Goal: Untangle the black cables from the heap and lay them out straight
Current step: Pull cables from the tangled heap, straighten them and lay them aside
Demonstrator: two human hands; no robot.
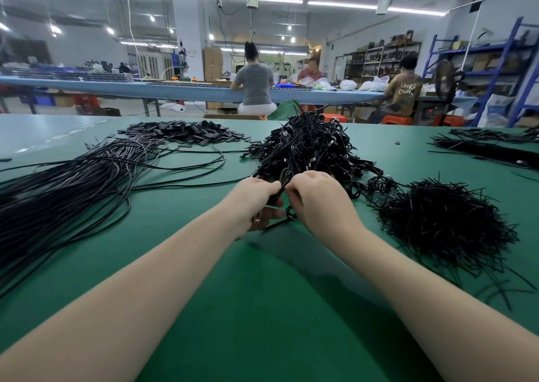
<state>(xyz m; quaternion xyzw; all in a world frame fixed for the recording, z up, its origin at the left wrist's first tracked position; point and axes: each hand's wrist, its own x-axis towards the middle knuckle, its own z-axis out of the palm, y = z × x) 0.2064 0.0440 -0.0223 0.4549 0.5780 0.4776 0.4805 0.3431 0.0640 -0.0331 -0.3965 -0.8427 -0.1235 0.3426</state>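
Left hand (256, 203) closed on coiled cable (284, 177), right hand (318, 197) apparently pinching it

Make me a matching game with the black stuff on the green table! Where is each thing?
Things:
1. tangled heap
2. straight cables
3. pile of short ties
4. flat black pieces

Places:
A. far left, beyond the cables
B. right of the hands
C. along the left side
D. middle, just beyond the hands

Pairs: 1-D, 2-C, 3-B, 4-A
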